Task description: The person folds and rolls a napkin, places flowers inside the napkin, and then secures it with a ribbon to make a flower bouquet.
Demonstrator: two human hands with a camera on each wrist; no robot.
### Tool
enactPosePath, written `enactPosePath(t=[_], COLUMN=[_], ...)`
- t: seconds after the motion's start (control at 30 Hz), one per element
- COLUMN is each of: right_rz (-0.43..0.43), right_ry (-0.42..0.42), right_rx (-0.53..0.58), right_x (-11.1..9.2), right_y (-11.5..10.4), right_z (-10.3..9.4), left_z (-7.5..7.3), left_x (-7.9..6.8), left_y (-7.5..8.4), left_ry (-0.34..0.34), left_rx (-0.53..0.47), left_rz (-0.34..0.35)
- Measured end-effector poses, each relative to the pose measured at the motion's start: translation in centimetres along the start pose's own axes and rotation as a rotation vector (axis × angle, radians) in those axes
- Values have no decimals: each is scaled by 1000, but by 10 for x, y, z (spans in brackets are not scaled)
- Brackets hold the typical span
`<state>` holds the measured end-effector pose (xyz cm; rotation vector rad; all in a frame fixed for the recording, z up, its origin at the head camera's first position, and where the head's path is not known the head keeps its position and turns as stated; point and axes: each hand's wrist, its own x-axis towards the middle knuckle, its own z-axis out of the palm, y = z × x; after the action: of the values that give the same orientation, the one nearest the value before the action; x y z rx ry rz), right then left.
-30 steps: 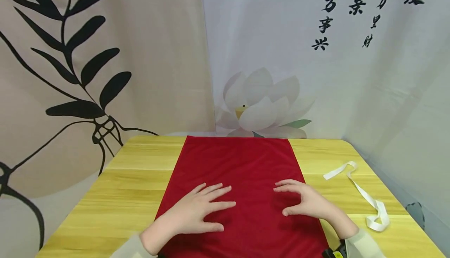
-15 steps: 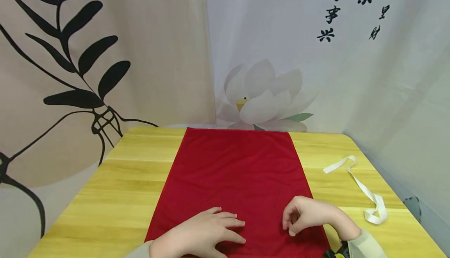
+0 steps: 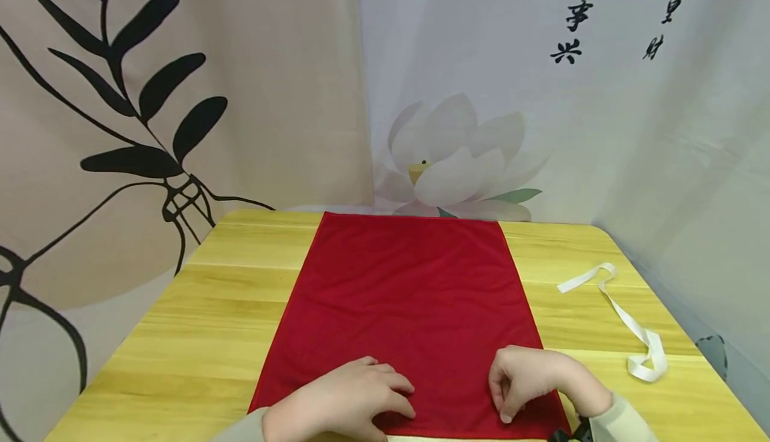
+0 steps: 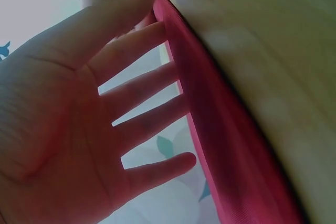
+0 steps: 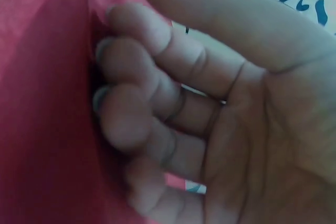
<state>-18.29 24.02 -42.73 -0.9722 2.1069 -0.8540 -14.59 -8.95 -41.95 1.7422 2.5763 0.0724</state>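
Observation:
A red cloth point(image 3: 427, 308) lies spread flat over the wooden table. Toward its near left part, my left hand point(image 3: 351, 395) rests palm down. In the left wrist view its fingers point(image 4: 152, 77) are spread and mostly straight, with fingertips right at the cloth. Near the cloth's right side, my right hand point(image 3: 529, 378) is low, thumb and fingers bent downward onto it. Its fingers point(image 5: 128, 108) are curled in the right wrist view, tips against the red fabric, and no raised fold shows between them. The left thumb's tip is partly cut off in the head view.
A loosely curled white ribbon point(image 3: 631, 325) lies on the table to the right of the cloth. Bare yellow wooden tabletop point(image 3: 198, 335) shows on both sides. Behind the table hangs a printed curtain point(image 3: 289, 94) with leaves, a lotus and characters.
Both hands have moved toward me, down to the near part of the cloth. The right fingers have curled in. The camera view has tipped downward, and the cloth's near edge now shows.

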Motion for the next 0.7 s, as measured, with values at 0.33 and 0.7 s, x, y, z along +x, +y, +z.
enactPosePath(t=[0.33, 0.7], right_rz=[111, 189], right_ry=[101, 167], right_rx=[-264, -452], right_x=[0, 1], right_y=[-11, -19], right_z=[14, 25], left_z=[2, 1], left_x=[2, 0], left_y=[1, 2], left_ry=[15, 32], left_rx=[8, -36], left_rz=[-8, -12])
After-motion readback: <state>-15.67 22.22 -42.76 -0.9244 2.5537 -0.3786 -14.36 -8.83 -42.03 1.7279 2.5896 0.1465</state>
